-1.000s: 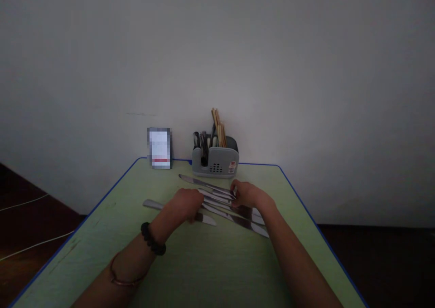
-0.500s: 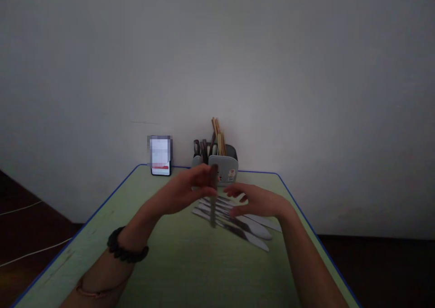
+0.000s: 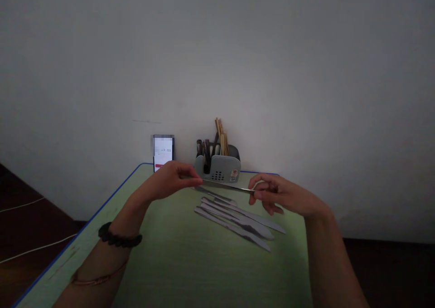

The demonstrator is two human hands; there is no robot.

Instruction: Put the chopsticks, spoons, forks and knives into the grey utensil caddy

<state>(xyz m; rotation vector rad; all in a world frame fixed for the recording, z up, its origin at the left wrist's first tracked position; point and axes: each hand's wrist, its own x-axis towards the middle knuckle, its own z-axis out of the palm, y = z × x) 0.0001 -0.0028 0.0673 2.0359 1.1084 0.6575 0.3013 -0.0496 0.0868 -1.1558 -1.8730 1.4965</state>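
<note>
A slim metal table knife [image 3: 229, 186], seen nearly edge-on, is stretched between my two hands above the table. My left hand [image 3: 173, 178] pinches its left end between thumb and fingertips. At the other end, my right hand [image 3: 278, 193] grips it with thumb and forefinger, the remaining fingers loosely curled. Below lie several pieces of metal cutlery, side by side and slanting down to the right. The nearest is a table knife [image 3: 234, 228]; at the back is a piece that looks like a fork [image 3: 217, 196], partly covered by the others.
Against the wall stands a grey cutlery holder [image 3: 224, 166] with chopsticks [image 3: 222, 140] and dark-handled utensils. A lit phone [image 3: 163, 151] leans on the wall to the left, its lower part behind my left hand. The green table [image 3: 204, 271] has a blue edge.
The knife has turned from upright in my left hand to nearly level. My right hand has moved right and closed on its other end. My left hand has shifted slightly left.
</note>
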